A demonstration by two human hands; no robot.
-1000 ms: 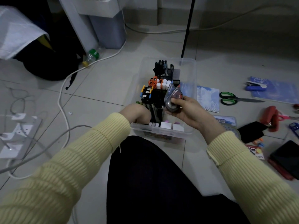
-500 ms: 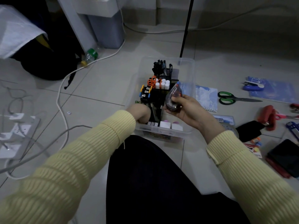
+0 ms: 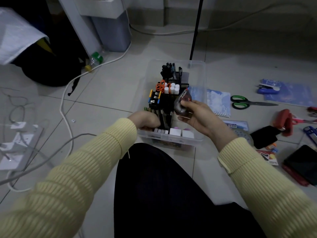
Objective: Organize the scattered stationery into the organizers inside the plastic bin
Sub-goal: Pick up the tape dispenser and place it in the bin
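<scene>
1. Head view showed your left hand (image 3: 145,120) curled into a loose fist at the near left corner of the clear plastic bin (image 3: 197,66), knuckles against the black organizers (image 3: 164,107). I could not tell whether it gripped anything. If you had pushed there, the slim upright compartments might have tipped, since they looked light and tall.

2. Inside the bin, hard glossy pieces stood packed: dark pens (image 3: 169,70) at the far end, orange-handled scissors (image 3: 160,86) beside white cylindrical caps (image 3: 172,88), and white blocks (image 3: 175,132) at the near wall. Free slots looked few, so forcing another item in could have knocked the caps loose.

3. Your right hand (image 3: 200,115) was closed around a correction tape dispenser (image 3: 182,103), a smooth rounded teardrop of translucent plastic, held just above the organizers' right side. Its slick shell could have slipped from your fingertips and dropped between organizer and bin wall.

4. To the right, on the tiled floor (image 3: 240,54), things lay scattered: a blue spiral notebook (image 3: 218,103), green-handled scissors (image 3: 247,103), a blue stapler (image 3: 267,89) and a red stapler (image 3: 283,121). Reaching for them without looking, you risked catching the bare metal blades.
</scene>
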